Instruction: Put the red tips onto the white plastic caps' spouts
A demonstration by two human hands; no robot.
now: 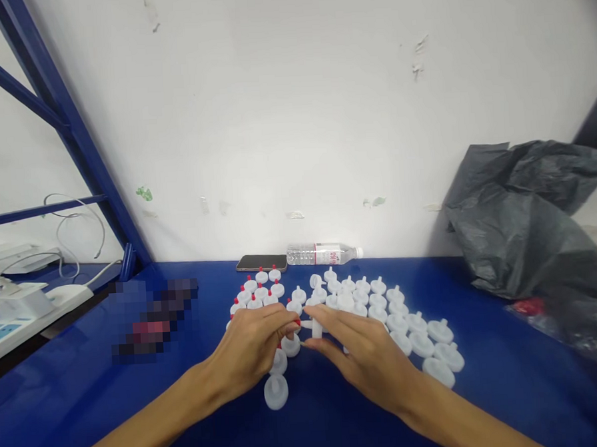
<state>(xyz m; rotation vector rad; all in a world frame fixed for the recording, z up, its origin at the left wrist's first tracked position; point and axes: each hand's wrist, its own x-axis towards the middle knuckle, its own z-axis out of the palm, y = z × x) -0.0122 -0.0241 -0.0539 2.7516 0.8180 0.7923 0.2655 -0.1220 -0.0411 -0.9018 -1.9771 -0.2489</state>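
Between the fingers and thumb of my right hand (373, 353), a white plastic nozzle cap (317, 328) is held sideways, its spout pointing left. My left hand (249, 343) pinches a small red tip (298, 323) at the end of that spout. Whether the red tip is fully seated cannot be made out. Behind and beside my left hand stand several white caps with red tips (250, 286), partly hidden by the hand. Around my right hand are several white caps with bare spouts (422, 344). One white cap (276, 392) sits nearest to me, below my left hand.
At the wall lie a phone (261, 263) and a clear plastic bottle (325, 253) on its side. A grey plastic bag (523, 218) drapes at the right, with a red item (529, 307) beneath it. A power strip (37, 310) and cables are at the left of the blue table (319, 422).
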